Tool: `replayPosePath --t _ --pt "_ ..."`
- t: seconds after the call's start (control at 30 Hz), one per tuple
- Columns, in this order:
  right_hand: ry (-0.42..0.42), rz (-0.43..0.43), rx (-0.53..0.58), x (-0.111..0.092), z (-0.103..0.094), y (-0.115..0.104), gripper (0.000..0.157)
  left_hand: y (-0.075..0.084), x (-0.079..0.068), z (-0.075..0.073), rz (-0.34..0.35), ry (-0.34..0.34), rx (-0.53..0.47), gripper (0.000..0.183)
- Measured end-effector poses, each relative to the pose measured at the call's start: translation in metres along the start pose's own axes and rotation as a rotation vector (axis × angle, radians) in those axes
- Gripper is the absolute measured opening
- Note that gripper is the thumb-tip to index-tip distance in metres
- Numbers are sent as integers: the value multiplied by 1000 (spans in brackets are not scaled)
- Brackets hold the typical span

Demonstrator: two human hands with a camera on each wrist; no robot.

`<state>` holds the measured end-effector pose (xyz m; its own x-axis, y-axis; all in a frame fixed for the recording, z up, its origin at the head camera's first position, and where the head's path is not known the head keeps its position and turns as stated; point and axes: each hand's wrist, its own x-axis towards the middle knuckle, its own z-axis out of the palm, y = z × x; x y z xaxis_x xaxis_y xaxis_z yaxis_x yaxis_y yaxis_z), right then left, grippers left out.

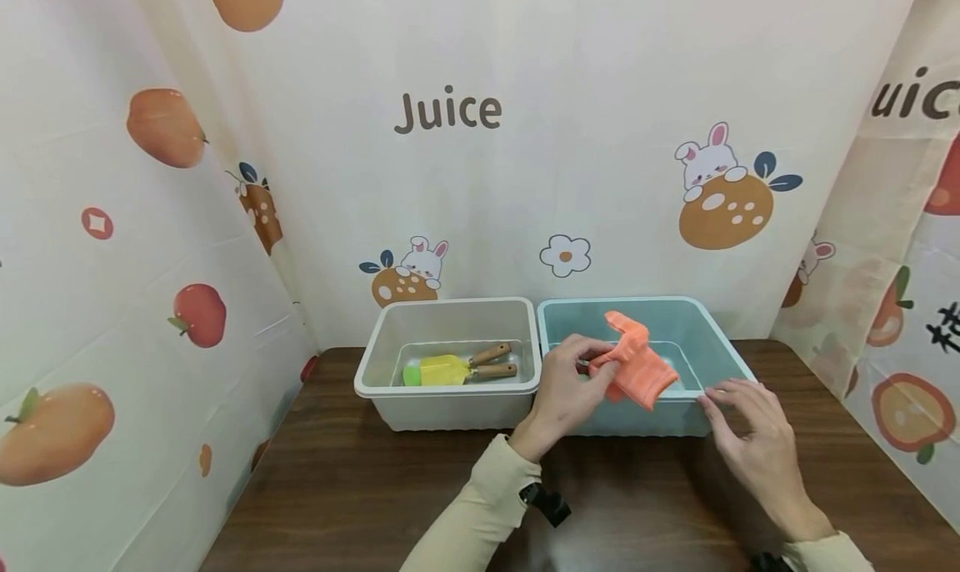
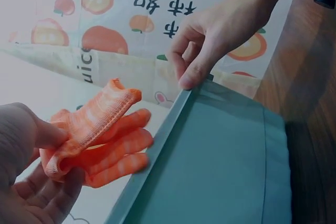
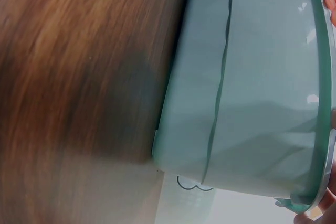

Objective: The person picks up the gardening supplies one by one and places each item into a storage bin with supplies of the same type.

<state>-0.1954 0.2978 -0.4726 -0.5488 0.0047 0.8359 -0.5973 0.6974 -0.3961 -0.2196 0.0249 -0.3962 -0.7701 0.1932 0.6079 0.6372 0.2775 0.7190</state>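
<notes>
My left hand (image 1: 572, 388) pinches an orange knitted glove (image 1: 637, 367) between thumb and fingers, above the front rim of a blue-green plastic bin (image 1: 637, 423). In the left wrist view the glove (image 2: 113, 137) dangles with several of its fingers spread toward the bin's rim. My right hand (image 1: 759, 439) holds the bin's front right corner, thumb and fingers on the rim. The right wrist view shows mostly the bin's outer wall (image 3: 257, 87), with only some fingertips at the right edge.
A light grey bin (image 1: 461, 411) stands directly left of the blue-green one. Inside it lie yellow-green hand tools (image 1: 444, 370) with two wooden handles. Both bins are on a dark wooden table (image 1: 337, 489), against a fruit-printed curtain (image 1: 480, 188) that also hangs on both sides.
</notes>
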Motion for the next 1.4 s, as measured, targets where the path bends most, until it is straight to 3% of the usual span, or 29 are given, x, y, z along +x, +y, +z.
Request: replayPosePath --t 0.23,0.63,0.9,1.17,1.4 --pt "-11 16 -2 -1 0 2 26 -4 3 1 -16 33 -63 18" --pt "-12 13 1 0 -1 2 25 -14 11 5 -32 37 -50 16" --pt "-25 20 4 -2 -2 3 23 -20 15 6 -85 11 15 19" --pt "-16 17 1 -2 -1 3 23 -25 20 9 -166 27 85 19" --pt "-21 25 2 -1 -1 3 21 -29 23 10 -196 31 110 18"
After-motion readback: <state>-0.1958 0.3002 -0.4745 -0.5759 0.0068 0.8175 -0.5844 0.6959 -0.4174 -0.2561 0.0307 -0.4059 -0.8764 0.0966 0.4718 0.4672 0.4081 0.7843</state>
